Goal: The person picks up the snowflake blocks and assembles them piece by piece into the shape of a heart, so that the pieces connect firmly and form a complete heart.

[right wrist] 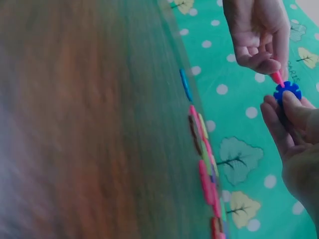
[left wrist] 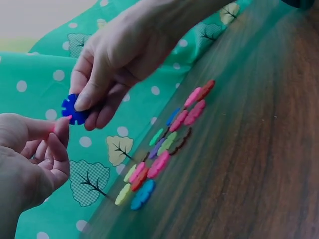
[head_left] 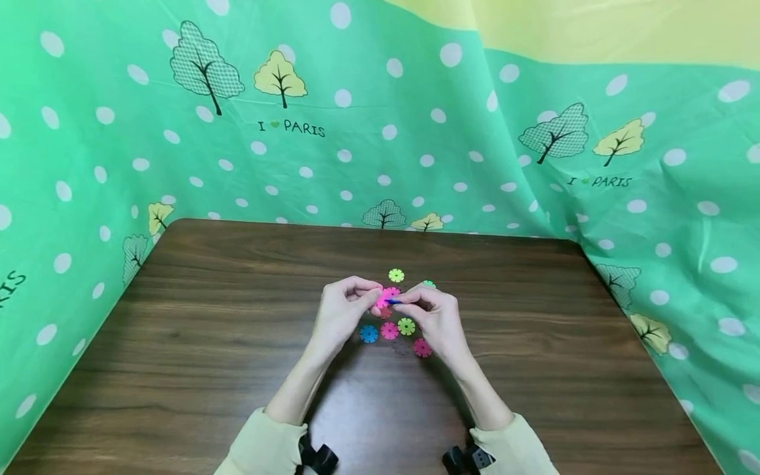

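Above the table both hands meet, each with a small notched plastic disc. My left hand [head_left: 344,311] pinches a pink notched disc [head_left: 383,298] between thumb and fingers. In my right hand [head_left: 437,322] a dark blue notched disc [left wrist: 75,110] is pinched, seen edge-on in the head view. The right wrist view has the pink disc [right wrist: 277,78] touching the rim of the blue disc [right wrist: 287,92]; how deep their notches engage I cannot tell. Fingers of the left hand [left wrist: 37,154] cover most of the pink disc in the left wrist view.
Several loose discs lie on the brown wooden table [head_left: 237,369] beneath the hands, among them a blue one [head_left: 369,334], a pink one [head_left: 389,330] and a yellow-green one [head_left: 406,326]. Another yellow-green disc [head_left: 396,275] lies farther back. A green dotted cloth [head_left: 332,158] hangs behind the table.
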Demonstrator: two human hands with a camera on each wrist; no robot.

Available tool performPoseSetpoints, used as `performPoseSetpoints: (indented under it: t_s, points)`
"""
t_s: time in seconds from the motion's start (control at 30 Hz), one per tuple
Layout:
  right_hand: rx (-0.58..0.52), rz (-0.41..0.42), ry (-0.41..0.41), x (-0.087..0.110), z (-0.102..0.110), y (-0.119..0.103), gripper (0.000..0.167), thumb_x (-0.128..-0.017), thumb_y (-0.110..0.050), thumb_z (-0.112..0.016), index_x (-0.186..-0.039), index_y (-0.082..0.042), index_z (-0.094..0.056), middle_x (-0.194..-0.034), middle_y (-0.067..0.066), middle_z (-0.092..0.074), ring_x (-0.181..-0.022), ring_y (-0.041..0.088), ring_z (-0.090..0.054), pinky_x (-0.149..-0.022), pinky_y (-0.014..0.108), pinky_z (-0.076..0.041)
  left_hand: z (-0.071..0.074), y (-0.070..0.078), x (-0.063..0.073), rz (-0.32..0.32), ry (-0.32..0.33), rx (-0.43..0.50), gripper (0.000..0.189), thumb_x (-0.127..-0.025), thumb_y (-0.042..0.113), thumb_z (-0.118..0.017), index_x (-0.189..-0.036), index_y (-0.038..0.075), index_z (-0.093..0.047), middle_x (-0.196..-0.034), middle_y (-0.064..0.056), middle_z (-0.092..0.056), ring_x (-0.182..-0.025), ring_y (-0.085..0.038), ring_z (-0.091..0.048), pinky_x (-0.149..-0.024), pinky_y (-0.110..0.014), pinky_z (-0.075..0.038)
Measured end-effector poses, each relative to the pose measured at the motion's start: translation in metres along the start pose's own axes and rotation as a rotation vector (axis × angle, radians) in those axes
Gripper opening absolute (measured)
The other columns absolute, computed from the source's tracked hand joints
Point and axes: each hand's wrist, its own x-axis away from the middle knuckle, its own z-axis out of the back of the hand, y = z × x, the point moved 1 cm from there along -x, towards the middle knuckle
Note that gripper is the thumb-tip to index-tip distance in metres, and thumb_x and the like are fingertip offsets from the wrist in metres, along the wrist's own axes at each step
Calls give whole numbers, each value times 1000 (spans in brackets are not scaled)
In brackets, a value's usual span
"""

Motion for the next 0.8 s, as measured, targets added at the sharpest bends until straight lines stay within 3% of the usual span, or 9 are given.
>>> performPoseSetpoints:
  t_s: [0.23,0.33,0.5,0.63,0.73,0.8]
  points:
    - [-56,-27,23,-1,-7,6,7,-83,3,-81,-87,-2,-78,-89,19,-75,-77,3,-69,-67,19,-58,-3,-4,0,16,46,19,17,-94,5,-73,-105,-8,-73,-79,-21,-75,-61,-11,-72,-69,-30,-63]
    - [-55,-33,32,-2,-6,6,6,-83,2,-81,-85,-3,-79,-88,19,-76,-74,3,-67,-62,20,-56,-6,-4,2,7,60,24,18,-94,5,-72,-106,-9,-72,-81,-22,-76,-62,-12,-73,-70,-33,-64]
    - [-39,-4,31,-3,-1,1,5,-83,-2,-82,-87,-5,-80,-91,15,-77,-79,6,-70,-65,21,-58,-7,-3,2,-47,66,43,12,-95,6,-72,-103,-3,-73,-81,-23,-75,-67,-28,-75,-74,-46,-64]
    - [-65,17,0,-3,0,-4,7,-85,-4,-81,-92,-5,-81,-100,14,-79,-93,9,-74,-77,25,-62,-4,1,3,-98,68,-5,9,-95,8,-73,-102,3,-74,-84,-21,-76,-73,-37,-75,-70,-35,-63]
    - [-84,28,-6,-3,3,-6,7,-87,-3,-80,-94,-4,-81,-104,16,-78,-97,11,-75,-80,27,-62,-3,4,3,-104,50,-17,10,-95,9,-73,-104,3,-73,-89,-20,-77,-78,-38,-75,-69,-26,-61]
    - [-82,44,0,-3,6,-7,7,-87,-2,-79,-94,-3,-80,-104,17,-78,-97,13,-75,-79,26,-62,-4,5,3,-95,29,13,12,-95,8,-73,-105,1,-72,-92,-21,-76,-79,-35,-76,-72,-26,-62]
